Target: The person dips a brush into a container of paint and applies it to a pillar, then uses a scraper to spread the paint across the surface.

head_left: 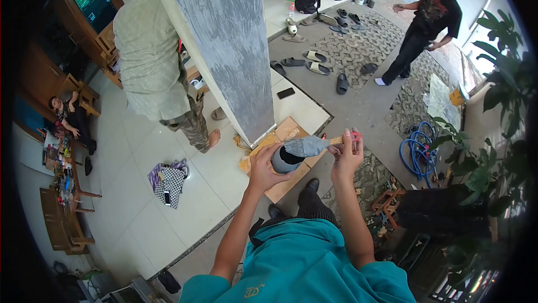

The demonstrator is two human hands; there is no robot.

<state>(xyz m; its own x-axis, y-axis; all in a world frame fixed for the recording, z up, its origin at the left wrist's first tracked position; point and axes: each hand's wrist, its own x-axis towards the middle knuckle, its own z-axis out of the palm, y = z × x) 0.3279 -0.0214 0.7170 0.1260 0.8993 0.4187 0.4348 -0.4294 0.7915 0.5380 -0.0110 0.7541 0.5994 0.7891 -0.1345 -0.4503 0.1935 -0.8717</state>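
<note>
My left hand [262, 169] is wrapped round a small grey cup [286, 164] with a dark inside. In my right hand [348, 154] is the handle of a paintbrush [307, 146], its bristles coated in grey paint. The brush lies level across the cup's rim, bristles toward my left hand. Just beyond stands a square pillar [224, 39] with streaky grey paint on its face and a pale edge. Flattened cardboard [288, 129] lies at the pillar's foot, below my hands.
A phone [286, 93] lies on the tiled ledge right of the pillar. A person [151, 51] stands behind the pillar, another [434, 20] stands on the paving, and one [75, 115] sits far left. Sandals [318, 67], a blue hose [419, 151] and a checked cloth [168, 185] lie around.
</note>
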